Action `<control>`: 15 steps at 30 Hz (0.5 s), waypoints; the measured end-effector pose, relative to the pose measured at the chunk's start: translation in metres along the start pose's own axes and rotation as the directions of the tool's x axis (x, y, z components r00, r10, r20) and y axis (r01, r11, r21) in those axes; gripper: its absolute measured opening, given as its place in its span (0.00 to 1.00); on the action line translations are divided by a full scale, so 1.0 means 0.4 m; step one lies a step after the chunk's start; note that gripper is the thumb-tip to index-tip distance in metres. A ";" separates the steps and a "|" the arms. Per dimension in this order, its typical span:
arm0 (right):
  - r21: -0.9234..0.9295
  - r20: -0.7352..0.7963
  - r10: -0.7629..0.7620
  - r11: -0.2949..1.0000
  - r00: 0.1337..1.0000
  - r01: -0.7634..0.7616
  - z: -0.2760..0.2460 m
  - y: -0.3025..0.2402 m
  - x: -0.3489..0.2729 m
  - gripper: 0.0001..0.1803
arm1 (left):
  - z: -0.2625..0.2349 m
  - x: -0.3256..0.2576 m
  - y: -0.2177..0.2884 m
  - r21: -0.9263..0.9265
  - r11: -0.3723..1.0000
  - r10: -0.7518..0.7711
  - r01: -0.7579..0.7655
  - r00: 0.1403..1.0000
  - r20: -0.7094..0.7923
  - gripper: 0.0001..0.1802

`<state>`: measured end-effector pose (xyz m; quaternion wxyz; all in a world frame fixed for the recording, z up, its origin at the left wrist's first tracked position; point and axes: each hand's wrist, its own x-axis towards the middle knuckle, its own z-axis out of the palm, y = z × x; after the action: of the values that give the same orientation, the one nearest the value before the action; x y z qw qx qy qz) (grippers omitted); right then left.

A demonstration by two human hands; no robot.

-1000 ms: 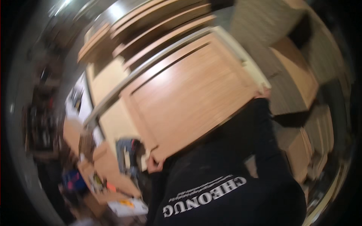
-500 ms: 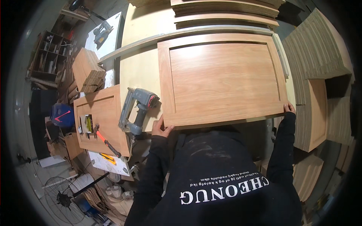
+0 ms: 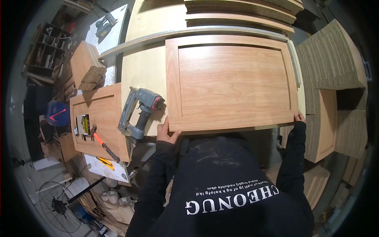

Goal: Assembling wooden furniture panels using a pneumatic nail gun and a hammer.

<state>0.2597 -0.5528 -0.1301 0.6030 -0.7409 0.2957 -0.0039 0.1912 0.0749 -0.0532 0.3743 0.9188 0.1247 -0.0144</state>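
A framed wooden cabinet door (image 3: 235,79) lies on the pale workbench top, its far edge along a long straight strip (image 3: 146,39). At its near left corner my left hand (image 3: 167,133) grips the edge, thumb toward the near side and fingers partly hidden. My right hand (image 3: 299,117) holds the near right corner with its fingers curled over the edge. Just left of the door, close to my left hand, a grey nail gun (image 3: 144,108) rests on the bench.
Stacked panels stand at the far side (image 3: 241,21) and right (image 3: 327,59). Leftward, another framed door (image 3: 110,106) carries a claw hammer (image 3: 103,144); a yellow-handled tool (image 3: 105,163) lies nearer. A second power tool (image 3: 106,27) sits far left, a fan (image 3: 59,207) near left.
The view has shifted slightly, so the things on the left appear farther left. Both hands keep their hold on the door's near corners; the door has barely moved.
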 end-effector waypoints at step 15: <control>-0.816 0.428 0.090 0.466 0.899 0.342 0.393 0.151 -0.394 0.23 | 0.156 -0.055 -0.062 -0.059 0.863 -0.191 0.502 0.432 0.881 0.39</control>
<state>0.1603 -0.3486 -0.1719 0.1838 -0.9462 0.0639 0.2586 0.1681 0.0442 -0.1123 0.5150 0.6713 0.1136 -0.5207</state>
